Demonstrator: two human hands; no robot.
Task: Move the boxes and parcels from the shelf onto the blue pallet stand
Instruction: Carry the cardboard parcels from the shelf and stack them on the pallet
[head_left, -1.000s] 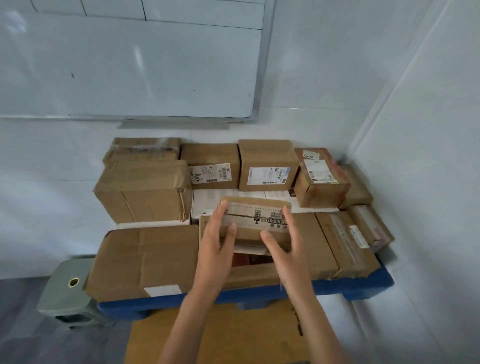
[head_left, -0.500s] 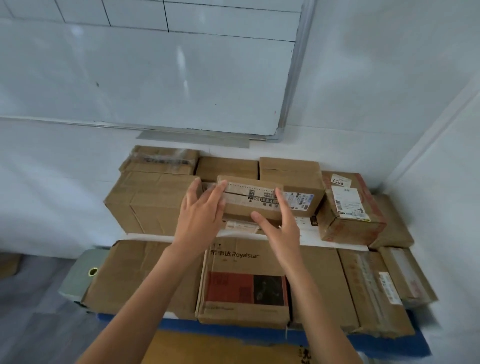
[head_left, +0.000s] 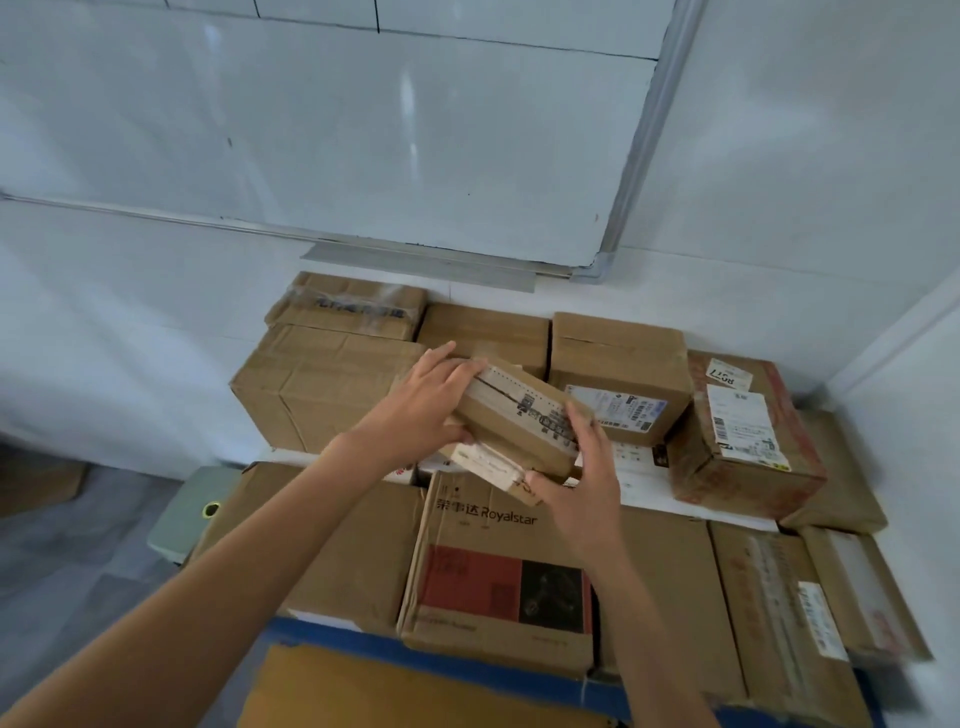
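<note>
White wall and a whiteboard up top, cartons crowding the blue pallet stand (head_left: 332, 631) below. I've got the small parcel (head_left: 519, 421) held between both hands over the second layer — left hand (head_left: 421, 410) curled round its 10 o'clock end, right hand (head_left: 576, 483) gripping the 4 o'clock end. Its long axis runs 10-to-4, tilted, so I'd guess it needs levelling before setting down near the Royalstar box (head_left: 498, 566).
</note>
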